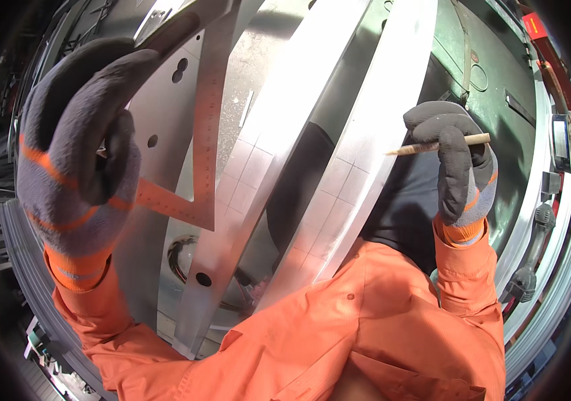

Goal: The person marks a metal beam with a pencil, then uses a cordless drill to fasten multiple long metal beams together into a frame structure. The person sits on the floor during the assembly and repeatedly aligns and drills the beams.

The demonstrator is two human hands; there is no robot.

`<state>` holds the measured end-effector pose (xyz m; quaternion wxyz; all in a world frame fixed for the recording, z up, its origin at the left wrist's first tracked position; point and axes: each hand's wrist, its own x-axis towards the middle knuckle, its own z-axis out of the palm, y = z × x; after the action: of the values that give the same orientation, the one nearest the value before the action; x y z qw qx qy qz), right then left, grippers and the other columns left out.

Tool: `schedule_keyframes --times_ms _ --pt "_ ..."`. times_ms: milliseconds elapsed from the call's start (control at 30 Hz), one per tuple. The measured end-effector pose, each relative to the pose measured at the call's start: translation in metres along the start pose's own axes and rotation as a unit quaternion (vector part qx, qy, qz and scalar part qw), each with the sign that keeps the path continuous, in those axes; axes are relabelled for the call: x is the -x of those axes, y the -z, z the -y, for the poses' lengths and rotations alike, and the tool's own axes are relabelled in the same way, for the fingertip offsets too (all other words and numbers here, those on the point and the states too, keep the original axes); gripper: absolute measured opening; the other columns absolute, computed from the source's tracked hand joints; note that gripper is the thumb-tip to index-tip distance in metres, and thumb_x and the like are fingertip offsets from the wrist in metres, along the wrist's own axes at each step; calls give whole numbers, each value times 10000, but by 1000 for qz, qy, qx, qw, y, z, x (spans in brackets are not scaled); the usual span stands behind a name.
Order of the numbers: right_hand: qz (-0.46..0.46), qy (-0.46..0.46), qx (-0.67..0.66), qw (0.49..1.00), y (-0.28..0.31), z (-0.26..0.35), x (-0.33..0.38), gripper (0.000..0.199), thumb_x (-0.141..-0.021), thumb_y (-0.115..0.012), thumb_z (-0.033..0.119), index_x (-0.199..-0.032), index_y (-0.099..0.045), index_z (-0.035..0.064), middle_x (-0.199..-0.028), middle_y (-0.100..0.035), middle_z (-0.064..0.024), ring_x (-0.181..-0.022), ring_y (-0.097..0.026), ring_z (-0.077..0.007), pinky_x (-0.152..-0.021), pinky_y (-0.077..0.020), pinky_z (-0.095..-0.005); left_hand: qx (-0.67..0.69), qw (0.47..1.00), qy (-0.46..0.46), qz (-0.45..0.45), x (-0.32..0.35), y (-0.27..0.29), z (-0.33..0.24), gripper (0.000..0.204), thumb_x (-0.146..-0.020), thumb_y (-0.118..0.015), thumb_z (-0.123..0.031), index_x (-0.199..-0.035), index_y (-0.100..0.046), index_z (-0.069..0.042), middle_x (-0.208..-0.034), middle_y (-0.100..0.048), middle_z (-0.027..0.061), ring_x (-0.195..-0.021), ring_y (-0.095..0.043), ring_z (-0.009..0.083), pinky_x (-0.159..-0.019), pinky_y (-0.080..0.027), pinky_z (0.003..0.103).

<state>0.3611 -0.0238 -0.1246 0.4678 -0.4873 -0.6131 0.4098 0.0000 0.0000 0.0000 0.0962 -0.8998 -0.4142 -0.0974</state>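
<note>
The left hand (81, 147) grips with curled fingers at upper left; the right hand (456, 160) pinches right of centre. Orange sleeves (469, 271) cover both bent arms.

I see smooth, glossy metal on the set square (206, 134), satin-bright metal with glare on the bars (352, 177). Pencil (419, 148): matt bare wood. Gloves (75, 150): knit cloth, dark matt coating. Shirt (285, 334): matt cloth, creased.
</note>
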Motion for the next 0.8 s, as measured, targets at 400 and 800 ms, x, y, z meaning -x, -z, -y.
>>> schedule_keyframes --times_ms 400,800 --pt "145 -79 -122 979 24 2 22 542 -979 -610 391 -1244 -627 -81 -1067 -719 -180 -595 -529 -76 -677 -487 -248 -87 996 -5 -23 2 60 -42 449 -891 -575 133 -1334 -619 76 -1364 -613 264 -1245 -637 380 -1023 -542 407" --pt "12 33 -157 987 50 -16 -8 138 -955 -672 143 -1023 -679 23 -701 -558 -62 -644 -542 -157 -620 -448 -333 356 895 156 -219 -78 -89 -74 531 -1021 -505 -148 -1504 -438 63 -1507 -516 234 -1379 -527 369 -1088 -476 463"
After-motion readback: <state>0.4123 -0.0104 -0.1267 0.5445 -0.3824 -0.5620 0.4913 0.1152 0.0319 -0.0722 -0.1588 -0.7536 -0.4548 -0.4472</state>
